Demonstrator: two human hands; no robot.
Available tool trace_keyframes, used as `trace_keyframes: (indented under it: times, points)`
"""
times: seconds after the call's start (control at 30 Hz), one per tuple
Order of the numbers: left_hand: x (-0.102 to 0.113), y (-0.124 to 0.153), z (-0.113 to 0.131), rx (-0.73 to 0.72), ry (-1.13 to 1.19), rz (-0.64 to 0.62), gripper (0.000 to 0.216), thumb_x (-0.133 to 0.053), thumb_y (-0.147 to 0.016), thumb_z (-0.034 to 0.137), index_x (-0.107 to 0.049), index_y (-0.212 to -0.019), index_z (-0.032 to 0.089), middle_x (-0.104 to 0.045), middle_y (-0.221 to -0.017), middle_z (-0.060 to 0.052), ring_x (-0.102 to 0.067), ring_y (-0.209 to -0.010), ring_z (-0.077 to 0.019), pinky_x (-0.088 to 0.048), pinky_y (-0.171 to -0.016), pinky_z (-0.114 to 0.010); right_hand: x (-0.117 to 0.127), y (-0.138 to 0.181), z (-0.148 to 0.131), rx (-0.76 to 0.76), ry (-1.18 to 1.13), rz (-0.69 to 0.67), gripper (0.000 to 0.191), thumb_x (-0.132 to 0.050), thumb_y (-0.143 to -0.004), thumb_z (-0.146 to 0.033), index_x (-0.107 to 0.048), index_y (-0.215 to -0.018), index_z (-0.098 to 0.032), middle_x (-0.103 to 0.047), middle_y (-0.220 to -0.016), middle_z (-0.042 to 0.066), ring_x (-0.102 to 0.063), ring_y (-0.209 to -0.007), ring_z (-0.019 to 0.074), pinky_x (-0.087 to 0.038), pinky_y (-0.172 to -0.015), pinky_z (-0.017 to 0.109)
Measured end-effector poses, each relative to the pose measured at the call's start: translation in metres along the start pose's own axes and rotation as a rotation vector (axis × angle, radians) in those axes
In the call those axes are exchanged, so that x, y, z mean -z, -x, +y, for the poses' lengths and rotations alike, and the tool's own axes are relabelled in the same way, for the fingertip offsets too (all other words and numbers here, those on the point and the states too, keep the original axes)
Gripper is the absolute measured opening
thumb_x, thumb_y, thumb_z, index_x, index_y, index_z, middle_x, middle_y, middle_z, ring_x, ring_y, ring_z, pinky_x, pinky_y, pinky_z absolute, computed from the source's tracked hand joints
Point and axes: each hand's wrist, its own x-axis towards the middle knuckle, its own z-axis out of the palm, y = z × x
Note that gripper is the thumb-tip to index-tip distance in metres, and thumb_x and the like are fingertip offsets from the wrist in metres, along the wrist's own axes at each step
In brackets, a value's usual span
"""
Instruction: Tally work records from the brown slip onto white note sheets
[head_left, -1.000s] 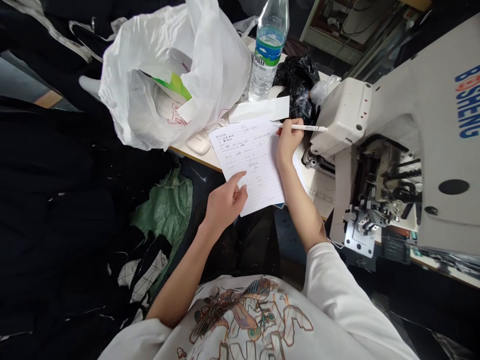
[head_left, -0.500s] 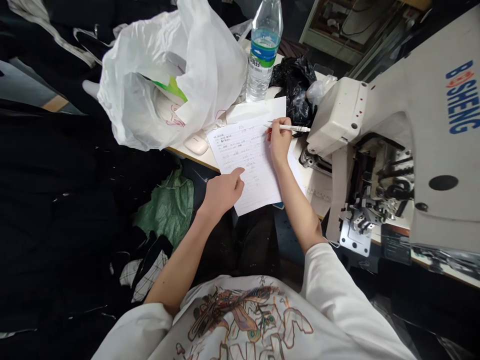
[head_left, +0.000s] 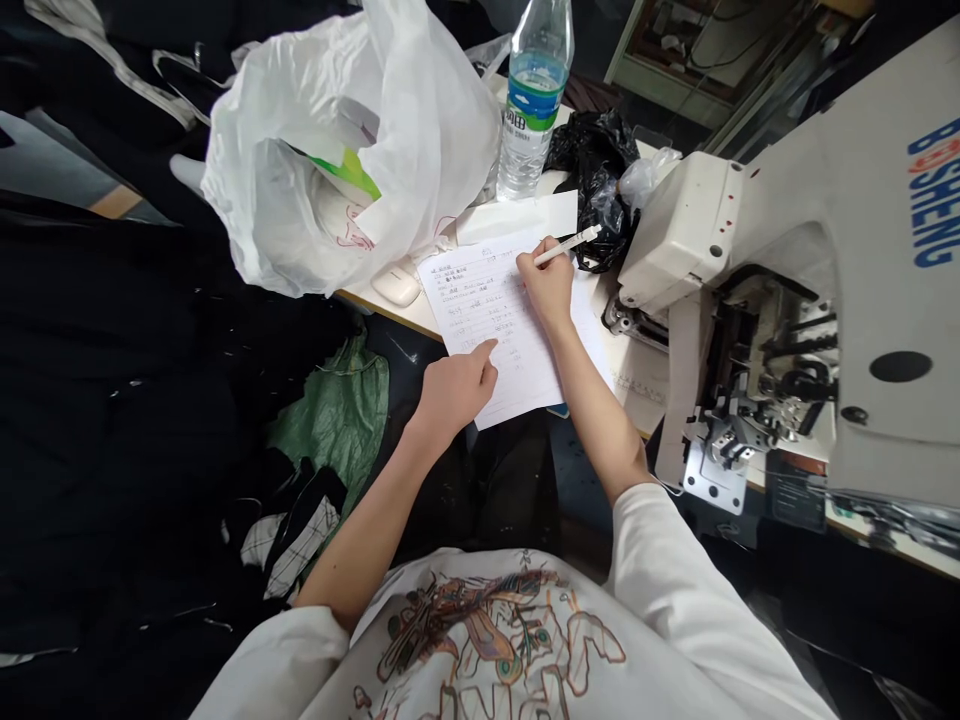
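A lined sheet of paper (head_left: 517, 385) with handwriting lies on the white table. My right hand (head_left: 546, 290) rests on its upper right part, closed around a white pen (head_left: 574, 244) whose tip is hidden behind the fingers. The pen's back end points up and to the right. On the sheet's lower left, my left hand (head_left: 456, 385) holds nothing; its index finger is stretched out, touching the page beside a column of written figures, with the other fingers curled. A second white paper (head_left: 517, 218) lies just beyond the sheet.
A white plastic bag (head_left: 442, 130) and a water bottle (head_left: 531, 110) stand behind the sheet. A white rounded case (head_left: 396, 286) sits at its left. Behind right is a black plastic bag (head_left: 596, 170). A sewing machine (head_left: 817, 250) fills the right side; dark cloth (head_left: 112, 420) covers the left.
My right hand has shifted slightly left on the page, and the pen has swung from nearly level to tilted up at its back end. The left hand keeps its place on the sheet.
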Motion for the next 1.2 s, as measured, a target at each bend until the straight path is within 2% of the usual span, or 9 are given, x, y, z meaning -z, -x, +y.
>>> trace_keyframes:
  times: [0.4,0.9,1.2]
  points:
    - [0.0007,-0.0011,0.0056,-0.012,0.022,-0.01,0.053,-0.033,-0.099,0.026,-0.051,-0.148,0.019,-0.076,-0.091,-0.01,-0.073,-0.089,-0.0301,-0.047,-0.069,-0.034,-0.0021,0.0027,-0.0042,0.024,0.073,-0.067,0.036,-0.057,-0.081,-0.012,-0.029,-0.064,-0.027,-0.033,-0.059,-0.008,-0.037,-0.059,0.0111,-0.048,-0.078,0.033]
    - [0.003,0.0009,0.0085,-0.008,0.005,-0.032,0.053,-0.033,-0.1,0.026,-0.05,-0.149,0.018,-0.076,-0.092,-0.011,-0.073,-0.091,-0.0308,-0.049,-0.071,-0.035,-0.0015,0.0024,-0.0037,0.009,0.092,-0.052,0.033,-0.055,-0.081,-0.015,-0.028,-0.066,-0.027,-0.032,-0.06,-0.008,-0.037,-0.059,0.0109,-0.047,-0.076,0.032]
    - [0.0028,0.0005,0.008,-0.007,0.0,-0.043,0.052,-0.033,-0.101,0.027,-0.05,-0.148,0.017,-0.075,-0.09,-0.011,-0.073,-0.088,-0.0272,-0.048,-0.071,-0.032,-0.0022,0.0003,0.0012,0.027,0.059,-0.029,0.034,-0.056,-0.082,-0.021,-0.027,-0.065,-0.027,-0.033,-0.062,-0.006,-0.04,-0.063,0.0126,-0.05,-0.081,0.035]
